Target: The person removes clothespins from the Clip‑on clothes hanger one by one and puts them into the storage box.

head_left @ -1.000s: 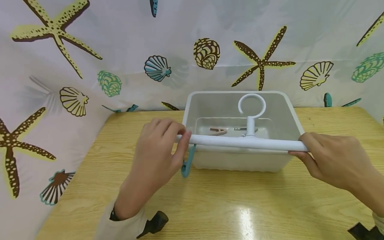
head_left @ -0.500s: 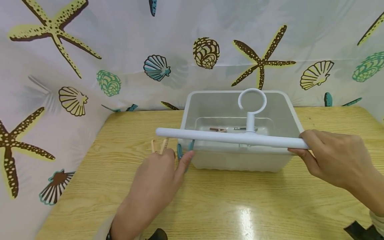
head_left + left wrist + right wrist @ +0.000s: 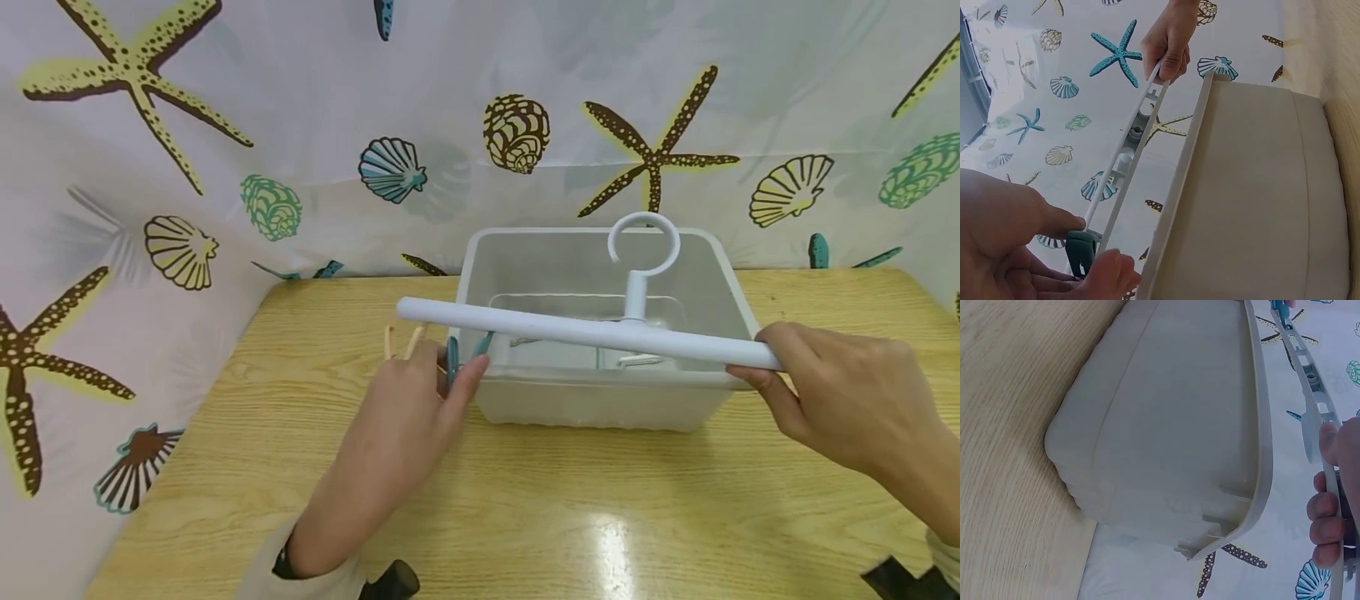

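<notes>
A white plastic clothes hanger [image 3: 525, 323] with a ring-shaped hook [image 3: 672, 250] is held over the front of a pale bin [image 3: 585, 400], its left end tilted up. My right hand [image 3: 855, 392] grips the hanger's right end. Under the left part, my left hand [image 3: 397, 425] has a teal clothespin [image 3: 453, 360] between thumb and fingers; the left wrist view shows this teal clothespin [image 3: 1080, 251] at the hanger's edge. The prongs of a beige clothespin [image 3: 415, 340] stick up beyond the left hand. What holds that one is hidden.
The bin stands on a wooden table [image 3: 300, 467], near a white curtain [image 3: 450, 75] printed with shells and starfish. Inside the bin lie small clips, one of them a pale clip [image 3: 639, 360], partly hidden by the hanger.
My left hand has let go of the hanger's left end, dropped and taken the teal clothespin below it. The hanger's left end has risen. My right hand keeps its grip.
</notes>
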`<state>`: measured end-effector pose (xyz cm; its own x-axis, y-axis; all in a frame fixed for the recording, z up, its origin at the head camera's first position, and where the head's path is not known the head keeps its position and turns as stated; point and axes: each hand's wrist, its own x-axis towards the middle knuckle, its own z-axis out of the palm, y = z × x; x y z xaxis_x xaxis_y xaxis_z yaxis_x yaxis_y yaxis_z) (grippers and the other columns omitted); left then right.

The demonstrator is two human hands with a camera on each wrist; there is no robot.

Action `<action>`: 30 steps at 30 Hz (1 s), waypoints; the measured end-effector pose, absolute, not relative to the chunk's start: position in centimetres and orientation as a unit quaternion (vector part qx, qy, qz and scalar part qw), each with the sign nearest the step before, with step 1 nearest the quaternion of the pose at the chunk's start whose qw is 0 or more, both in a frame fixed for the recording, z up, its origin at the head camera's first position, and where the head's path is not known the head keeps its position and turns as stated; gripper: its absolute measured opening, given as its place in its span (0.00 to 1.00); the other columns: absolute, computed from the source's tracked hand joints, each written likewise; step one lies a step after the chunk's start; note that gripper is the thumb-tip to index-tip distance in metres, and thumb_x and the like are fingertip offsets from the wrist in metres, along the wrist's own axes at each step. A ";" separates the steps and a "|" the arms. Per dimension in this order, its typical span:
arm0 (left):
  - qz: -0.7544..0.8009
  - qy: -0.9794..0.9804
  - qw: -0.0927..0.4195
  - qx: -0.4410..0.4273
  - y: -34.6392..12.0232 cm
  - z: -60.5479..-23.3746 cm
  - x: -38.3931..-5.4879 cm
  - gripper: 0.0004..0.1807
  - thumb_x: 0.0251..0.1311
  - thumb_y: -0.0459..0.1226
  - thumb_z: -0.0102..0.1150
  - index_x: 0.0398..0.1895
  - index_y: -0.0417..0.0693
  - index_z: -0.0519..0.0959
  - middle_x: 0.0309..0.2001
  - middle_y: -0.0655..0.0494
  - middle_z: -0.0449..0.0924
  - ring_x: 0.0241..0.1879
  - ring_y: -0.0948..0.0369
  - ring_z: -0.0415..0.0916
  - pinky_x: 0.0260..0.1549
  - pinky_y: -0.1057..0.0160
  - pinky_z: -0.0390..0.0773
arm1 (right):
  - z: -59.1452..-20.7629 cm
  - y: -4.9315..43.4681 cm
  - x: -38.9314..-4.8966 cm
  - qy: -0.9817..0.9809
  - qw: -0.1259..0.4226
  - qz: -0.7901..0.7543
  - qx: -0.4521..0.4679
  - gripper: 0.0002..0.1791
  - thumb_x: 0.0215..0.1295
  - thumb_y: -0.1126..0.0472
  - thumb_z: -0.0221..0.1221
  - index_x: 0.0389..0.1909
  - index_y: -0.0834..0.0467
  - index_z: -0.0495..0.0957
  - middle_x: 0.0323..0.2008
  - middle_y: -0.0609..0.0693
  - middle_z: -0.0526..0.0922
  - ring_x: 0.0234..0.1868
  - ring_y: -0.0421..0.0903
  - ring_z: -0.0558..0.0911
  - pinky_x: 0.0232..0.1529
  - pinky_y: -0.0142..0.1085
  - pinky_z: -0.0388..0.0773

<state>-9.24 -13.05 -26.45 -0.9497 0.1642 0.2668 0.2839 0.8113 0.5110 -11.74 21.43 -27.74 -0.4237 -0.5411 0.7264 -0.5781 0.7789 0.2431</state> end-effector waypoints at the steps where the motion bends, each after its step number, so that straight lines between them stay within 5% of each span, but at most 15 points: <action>1: -0.305 -0.941 0.089 -0.117 -13.1 -26.4 -9.4 0.17 0.71 0.44 0.52 0.30 0.38 0.71 0.16 0.55 0.70 0.11 0.65 0.66 0.13 0.66 0.66 | -27.9 21.6 -11.8 -0.846 0.419 0.019 0.329 0.34 0.75 0.36 0.33 0.22 0.59 0.66 0.11 0.43 0.63 0.10 0.35 0.55 0.09 0.31 0.48; 7: -0.450 -0.885 0.041 -0.112 -13.4 -27.3 -9.8 0.20 0.71 0.47 0.50 0.47 0.37 0.72 0.29 0.49 0.80 0.15 0.64 0.76 0.19 0.64 0.76 | -28.1 22.2 -12.0 -0.851 0.415 0.016 0.321 0.34 0.75 0.36 0.33 0.23 0.60 0.67 0.12 0.43 0.63 0.10 0.36 0.56 0.10 0.31 0.48; 13: -0.636 -0.765 0.009 -0.102 -13.9 -29.4 -9.4 0.16 0.70 0.39 0.53 0.53 0.37 0.72 0.39 0.39 0.81 0.26 0.56 0.81 0.27 0.57 0.82 | -28.2 22.2 -12.0 -0.855 0.409 0.015 0.318 0.34 0.74 0.35 0.33 0.23 0.59 0.67 0.12 0.43 0.64 0.10 0.36 0.56 0.10 0.31 0.48; 21: -0.774 -0.627 -0.028 -0.083 -13.7 -30.3 -9.5 0.18 0.69 0.30 0.52 0.57 0.28 0.67 0.47 0.40 0.81 0.41 0.55 0.84 0.48 0.55 0.78 | -28.4 22.1 -12.0 -0.861 0.395 0.005 0.321 0.34 0.74 0.35 0.32 0.23 0.59 0.66 0.12 0.43 0.65 0.10 0.37 0.58 0.09 0.32 0.49; 25: -0.742 -0.663 0.029 -0.093 -13.7 -30.3 -9.5 0.18 0.66 0.27 0.55 0.56 0.29 0.70 0.46 0.36 0.81 0.41 0.54 0.84 0.45 0.58 0.79 | -28.5 22.0 -12.1 -0.863 0.389 0.007 0.322 0.34 0.74 0.35 0.31 0.23 0.59 0.65 0.12 0.42 0.64 0.10 0.36 0.56 0.10 0.32 0.49; 30: -0.524 -0.802 0.227 -0.176 -13.7 -30.5 -9.4 0.18 0.57 0.25 0.64 0.50 0.25 0.75 0.39 0.35 0.83 0.38 0.51 0.85 0.35 0.69 0.80 | -28.7 22.0 -11.9 -0.867 0.380 0.011 0.323 0.34 0.74 0.34 0.31 0.23 0.58 0.65 0.12 0.42 0.63 0.11 0.36 0.55 0.10 0.32 0.47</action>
